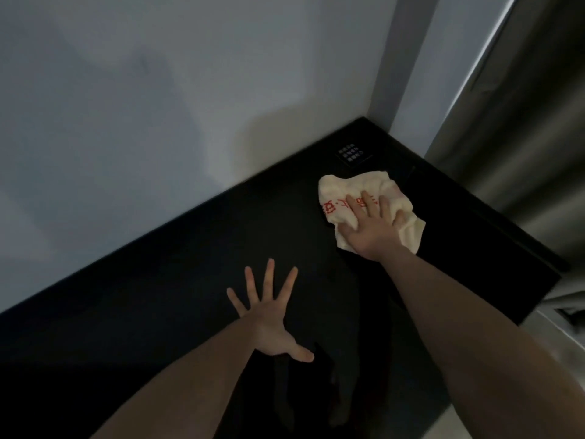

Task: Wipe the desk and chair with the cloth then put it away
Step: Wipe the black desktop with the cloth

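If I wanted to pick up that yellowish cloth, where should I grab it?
Probably grab the bunched, puffy folds at the far edge of the cloth, coming from above. The right hand presses its middle flat on the black desk, so the raised wrinkles there give the easiest pinch.

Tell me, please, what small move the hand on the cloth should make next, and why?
Probably sweep the crumpled cream cloth with red print toward the near edge. The right hand presses it flat near the far right corner of the glossy black desk, beside the small square inset panel, while the left hand rests spread in front of it; much of the desk lies nearer.
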A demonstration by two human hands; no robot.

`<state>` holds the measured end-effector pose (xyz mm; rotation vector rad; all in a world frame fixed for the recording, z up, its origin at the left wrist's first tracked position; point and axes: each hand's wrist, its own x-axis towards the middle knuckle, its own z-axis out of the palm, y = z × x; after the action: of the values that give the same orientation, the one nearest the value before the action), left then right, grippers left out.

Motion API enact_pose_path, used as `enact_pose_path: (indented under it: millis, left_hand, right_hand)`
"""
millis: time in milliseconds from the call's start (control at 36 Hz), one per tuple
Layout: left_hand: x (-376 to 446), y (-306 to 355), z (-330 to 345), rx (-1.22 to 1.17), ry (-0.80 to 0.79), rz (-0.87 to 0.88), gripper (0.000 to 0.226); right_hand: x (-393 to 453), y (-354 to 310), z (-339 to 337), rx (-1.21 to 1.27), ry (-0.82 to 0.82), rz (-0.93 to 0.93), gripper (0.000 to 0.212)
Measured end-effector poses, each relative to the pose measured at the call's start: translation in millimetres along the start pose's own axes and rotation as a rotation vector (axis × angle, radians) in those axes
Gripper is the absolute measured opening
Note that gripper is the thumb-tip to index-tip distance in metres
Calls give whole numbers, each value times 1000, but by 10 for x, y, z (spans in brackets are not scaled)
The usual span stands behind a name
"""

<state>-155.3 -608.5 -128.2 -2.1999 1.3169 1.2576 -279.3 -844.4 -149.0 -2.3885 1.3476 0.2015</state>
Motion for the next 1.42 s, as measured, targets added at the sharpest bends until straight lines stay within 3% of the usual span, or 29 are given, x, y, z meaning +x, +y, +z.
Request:
enact_pose_path:
  millis: [306, 472, 528, 667, 750, 917, 1056, 1250, 1333, 1417]
  left_hand:
    - [-70, -10, 62, 15, 33, -18, 154]
    - [-94, -83, 215, -53, 188, 41, 149]
    - [-127, -164, 272, -167, 280, 98, 135]
    - [-493, -699, 424, -727, 389, 246, 65]
    - [-871, -1251, 716, -961, 536, 253, 45]
    - [-1683, -2645, 1547, -516, 740, 81, 49]
    - [-2164, -3646, 2150, -323, 841, -149, 55]
    - [-2409, -4320, 2623, -398, 925, -345, 59]
    - [-2447, -4437, 2714, -481, 959, -363, 58]
    - [-2420, -4544, 2818, -543, 1021, -329, 54]
  right_hand:
    - [-940, 318, 342, 58, 86, 184, 68]
    - [-1576, 71, 664, 30, 97, 182, 67]
    - [-1758, -57, 769, 20, 112, 180, 68]
    - [-2254, -466, 1031, 1, 113, 164, 68]
    - [-2595, -780, 1191, 20, 99, 131, 69]
    - [-3267, -1569, 1602, -11, 45, 79, 71]
    - [-3834, -2371, 1915, -16, -37, 37, 73]
    - [-4664, -3343, 2475, -66, -172, -189, 80]
    - [-4825, -3598, 2693, -188, -145, -269, 90]
    - [-4789, -3771, 2693, -205, -181, -395, 85]
